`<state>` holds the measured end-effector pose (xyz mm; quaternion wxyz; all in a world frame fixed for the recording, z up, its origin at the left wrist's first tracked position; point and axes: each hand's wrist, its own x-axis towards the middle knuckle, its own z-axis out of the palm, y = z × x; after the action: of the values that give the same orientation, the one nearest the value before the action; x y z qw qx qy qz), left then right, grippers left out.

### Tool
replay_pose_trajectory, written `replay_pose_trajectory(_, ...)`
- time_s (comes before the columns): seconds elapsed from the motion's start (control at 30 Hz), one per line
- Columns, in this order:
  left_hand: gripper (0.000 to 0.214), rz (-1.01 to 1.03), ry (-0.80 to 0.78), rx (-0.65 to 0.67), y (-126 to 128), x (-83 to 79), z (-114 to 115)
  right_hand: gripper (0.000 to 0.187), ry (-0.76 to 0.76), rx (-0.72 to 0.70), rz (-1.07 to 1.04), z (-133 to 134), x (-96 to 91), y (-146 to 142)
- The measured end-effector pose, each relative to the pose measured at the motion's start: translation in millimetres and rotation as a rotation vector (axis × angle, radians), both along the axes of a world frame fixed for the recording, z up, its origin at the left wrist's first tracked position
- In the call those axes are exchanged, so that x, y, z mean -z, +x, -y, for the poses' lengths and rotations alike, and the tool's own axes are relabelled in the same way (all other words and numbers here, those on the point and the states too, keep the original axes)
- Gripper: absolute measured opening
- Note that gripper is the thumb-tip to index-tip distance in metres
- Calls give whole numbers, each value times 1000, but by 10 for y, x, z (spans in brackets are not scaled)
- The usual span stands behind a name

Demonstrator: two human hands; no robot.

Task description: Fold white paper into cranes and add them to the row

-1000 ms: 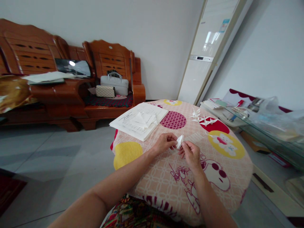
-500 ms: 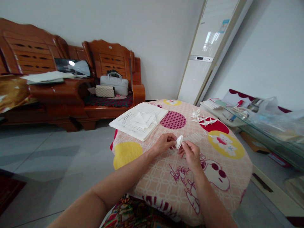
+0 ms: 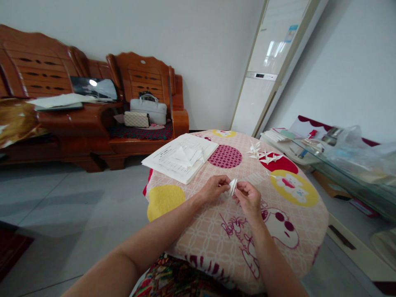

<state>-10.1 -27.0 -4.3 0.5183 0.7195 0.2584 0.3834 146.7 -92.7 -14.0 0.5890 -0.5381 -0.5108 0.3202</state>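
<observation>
The left hand [image 3: 213, 189] and right hand [image 3: 249, 197] both pinch a part-folded paper [image 3: 232, 186] over the tabletop [image 3: 198, 239]; several folded cranes [image 3: 262, 155] look finished, and spare sheets [image 3: 173, 159] apparently await folding.

The paper [image 3: 232, 186] is a small white piece, folded into a narrow, pointed shape with creased layers. It stands nearly upright, pinched between the fingertips of the left hand [image 3: 213, 189] and the right hand [image 3: 249, 198], just above the tabletop [image 3: 198, 235].
</observation>
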Motion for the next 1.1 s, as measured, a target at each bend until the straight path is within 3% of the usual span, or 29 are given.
replay_pose_trajectory(0.1,13,-23,42,6,-5,0,7,28,11,-19,36,10,-21,-4)
replay_pose_trajectory(0.23,12,-52,73,-22,-17,-24,23,18,40,-41,121,24,-39,1)
replay_pose_trajectory(0.5,11,6,49,-45,4,-12,35,9,127,35,307,8,-23,47)
replay_pose_trajectory(0.67,9,41,0,-42,3,-41,65,11,89,23,269,12,-23,26)
replay_pose_trajectory(0.9,27,-10,85,-46,-31,-57,88,15,83,21,228,19,-38,4)
replay_pose_trajectory(1.1,28,-44,92,-48,-34,-35,95,17,73,5,169,11,-12,0)
